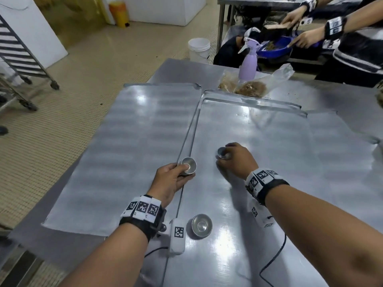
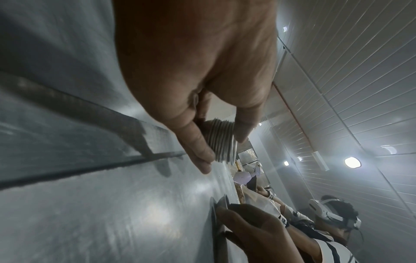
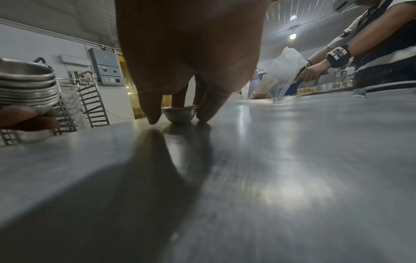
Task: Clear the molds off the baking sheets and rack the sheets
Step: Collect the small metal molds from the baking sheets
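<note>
My left hand point(image 1: 182, 170) grips a nested stack of small metal molds point(image 1: 187, 165) over the seam between two baking sheets; the stack's ribbed rims point(image 2: 221, 140) show between thumb and fingers. My right hand point(image 1: 228, 156) reaches down on the right baking sheet point(image 1: 269, 146), its fingers point(image 3: 206, 113) curled round a single mold point(image 3: 180, 113) that stands on the sheet. Another loose mold point(image 1: 201, 225) sits upright near the front of the same sheet. The left baking sheet point(image 1: 128, 141) carries nothing.
A wheeled sheet rack point(image 1: 24, 59) stands on the floor at the far left. At the table's back are a purple spray bottle point(image 1: 247, 63) and a plastic bag of crumbs point(image 1: 250, 88). Another person point(image 1: 352, 48) works over a blue bowl point(image 1: 273, 49) at the back right.
</note>
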Available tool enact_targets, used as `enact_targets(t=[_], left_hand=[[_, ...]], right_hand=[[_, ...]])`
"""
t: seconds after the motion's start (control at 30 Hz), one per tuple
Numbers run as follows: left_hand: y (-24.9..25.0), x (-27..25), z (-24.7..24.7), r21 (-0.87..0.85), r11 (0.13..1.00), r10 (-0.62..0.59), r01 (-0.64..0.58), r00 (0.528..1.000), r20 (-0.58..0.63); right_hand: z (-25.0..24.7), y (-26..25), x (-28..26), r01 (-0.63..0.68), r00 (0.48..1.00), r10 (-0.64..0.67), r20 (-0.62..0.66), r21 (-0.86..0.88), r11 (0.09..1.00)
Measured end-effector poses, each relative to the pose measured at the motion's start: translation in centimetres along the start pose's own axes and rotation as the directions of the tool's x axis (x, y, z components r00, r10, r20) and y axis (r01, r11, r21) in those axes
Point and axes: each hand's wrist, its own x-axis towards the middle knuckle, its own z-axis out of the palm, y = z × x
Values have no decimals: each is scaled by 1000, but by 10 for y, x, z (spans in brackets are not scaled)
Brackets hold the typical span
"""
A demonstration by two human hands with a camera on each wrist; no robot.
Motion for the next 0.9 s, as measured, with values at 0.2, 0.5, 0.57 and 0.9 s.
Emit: enact_targets(t=[0.2, 0.5, 0.57, 0.9], left_hand=[[-3, -9, -10, -12, 1000, 3, -3, 1000, -3], [-10, -24, -21, -31, 1000, 5, -4, 1000, 10], [-12, -31, -22, -39, 999, 16, -16, 1000, 7], [3, -89, -3, -159, 980, 118, -120, 993, -22]], right_hand=[[-2, 2, -23, -114, 994, 114, 0, 46, 992], [-7, -36, -61, -8, 998, 14, -57, 105, 994], [-9, -58, -71, 80, 995, -67, -77, 190, 978], [-12, -113, -108, 314, 949, -316, -20, 189, 930]])
